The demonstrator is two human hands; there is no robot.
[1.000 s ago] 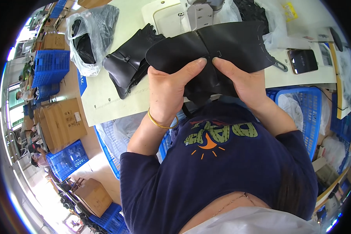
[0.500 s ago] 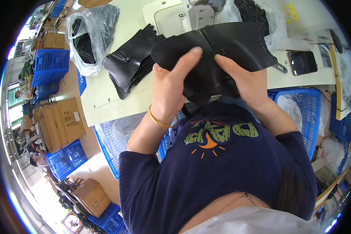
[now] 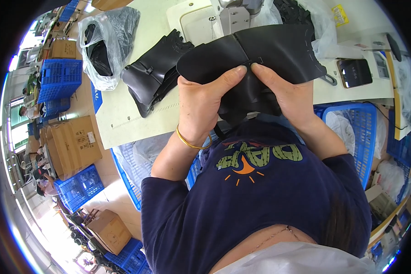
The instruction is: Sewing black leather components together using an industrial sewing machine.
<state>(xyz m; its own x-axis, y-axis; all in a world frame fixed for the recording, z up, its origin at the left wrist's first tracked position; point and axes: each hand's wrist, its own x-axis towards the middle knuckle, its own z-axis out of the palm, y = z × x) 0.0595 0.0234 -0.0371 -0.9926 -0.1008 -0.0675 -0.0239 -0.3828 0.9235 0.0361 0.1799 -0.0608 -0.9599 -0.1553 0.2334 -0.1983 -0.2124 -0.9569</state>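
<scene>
A black leather-like piece (image 3: 274, 43) with a seam across its middle and small notches at its right end is held up over the table's near edge. My left hand (image 3: 205, 98) grips its lower edge left of the seam, thumb on top. On the other side my right hand (image 3: 290, 93) grips it the same way, so the two thumb tips almost meet beside the seam. The fingers beneath the piece are hidden. Left of my hands, a stack of similar black pieces (image 3: 146, 77) lies on the table.
Behind the held piece stands a white sewing machine (image 3: 235, 20). A clear plastic bag (image 3: 107, 45) with black material sits at the table's left. A phone (image 3: 354, 73) lies at the right. Blue baskets (image 3: 365, 141) stand below the table edge, and cartons (image 3: 73, 146) on the floor at left.
My left thumb has slid right along the black piece, closer to the seam and the right thumb. The right hand has hardly moved.
</scene>
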